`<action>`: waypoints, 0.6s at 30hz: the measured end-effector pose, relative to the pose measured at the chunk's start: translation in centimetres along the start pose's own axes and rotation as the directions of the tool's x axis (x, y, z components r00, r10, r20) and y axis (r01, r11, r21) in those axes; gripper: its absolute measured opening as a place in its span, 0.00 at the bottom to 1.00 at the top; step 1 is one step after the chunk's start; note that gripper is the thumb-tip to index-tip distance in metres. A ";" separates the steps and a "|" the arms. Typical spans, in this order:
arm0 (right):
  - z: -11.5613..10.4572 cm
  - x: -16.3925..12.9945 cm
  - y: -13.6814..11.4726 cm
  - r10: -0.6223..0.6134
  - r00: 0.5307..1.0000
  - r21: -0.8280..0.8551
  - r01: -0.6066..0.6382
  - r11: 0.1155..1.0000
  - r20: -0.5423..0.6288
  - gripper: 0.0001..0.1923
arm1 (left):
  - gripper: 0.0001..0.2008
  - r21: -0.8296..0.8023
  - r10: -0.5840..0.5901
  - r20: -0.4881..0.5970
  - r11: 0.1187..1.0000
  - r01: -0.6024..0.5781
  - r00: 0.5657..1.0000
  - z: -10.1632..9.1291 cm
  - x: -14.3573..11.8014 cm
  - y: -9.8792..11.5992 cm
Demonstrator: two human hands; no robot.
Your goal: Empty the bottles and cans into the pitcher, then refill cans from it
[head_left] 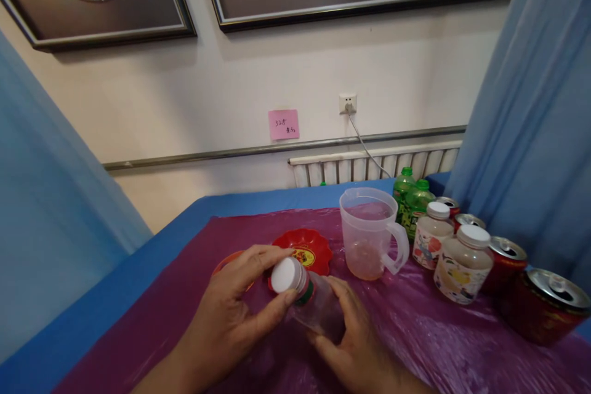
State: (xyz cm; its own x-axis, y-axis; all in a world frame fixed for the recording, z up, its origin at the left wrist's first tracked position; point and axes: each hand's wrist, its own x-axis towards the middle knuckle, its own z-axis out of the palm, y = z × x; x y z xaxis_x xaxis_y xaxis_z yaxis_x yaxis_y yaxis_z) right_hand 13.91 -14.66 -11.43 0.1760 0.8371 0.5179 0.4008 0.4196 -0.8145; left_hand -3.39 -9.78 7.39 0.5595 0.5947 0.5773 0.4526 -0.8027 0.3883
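Note:
A clear plastic bottle [321,308] with a white cap [285,275] and a green band at its neck tilts toward me. My right hand [353,338] is closed around the bottle's body. At the top, my left hand [240,305] grips the cap between thumb and fingers. Just behind the hands lies a red scalloped plate [321,243] with a yellow label in its middle, partly covered by the bottle. An orange-red rim [226,260] shows beside it, mostly hidden by my left hand.
A translucent measuring jug [364,240] holds a little liquid. Right of it stand green bottles [418,203], white-capped jars [464,268] and several opened red cans [547,308]. Purple plastic sheeting [184,308] covers the blue table [60,332]; blue curtains [535,123] hang at both sides.

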 end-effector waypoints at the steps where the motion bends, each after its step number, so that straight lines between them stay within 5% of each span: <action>1: 0.1 0.0 0.1 0.006 1.000 -0.007 -0.006 1.000 -0.004 0.39 | 0.16 0.002 -0.006 0.010 1.000 0.006 1.000 0.0 0.1 -0.1; 10: -0.1 0.1 0.0 0.090 0.995 -0.029 -0.089 0.996 0.053 0.40 | 0.07 -0.022 -0.063 0.146 0.998 0.067 0.987 -0.9 1.0 -0.4; 18: -0.2 0.5 -0.6 0.184 0.977 0.017 -0.187 0.982 0.109 0.37 | 0.12 -0.080 -0.121 0.181 0.987 0.137 0.976 -0.7 1.0 -0.4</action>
State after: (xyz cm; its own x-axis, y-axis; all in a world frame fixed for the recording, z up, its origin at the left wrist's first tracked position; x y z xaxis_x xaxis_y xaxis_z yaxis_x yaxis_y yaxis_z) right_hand 13.96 -14.61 -10.66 0.1482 0.9332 0.3273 0.3457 0.2612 -0.9013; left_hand -3.48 -8.85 8.28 0.6171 0.6856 0.3861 0.4683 -0.7144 0.5200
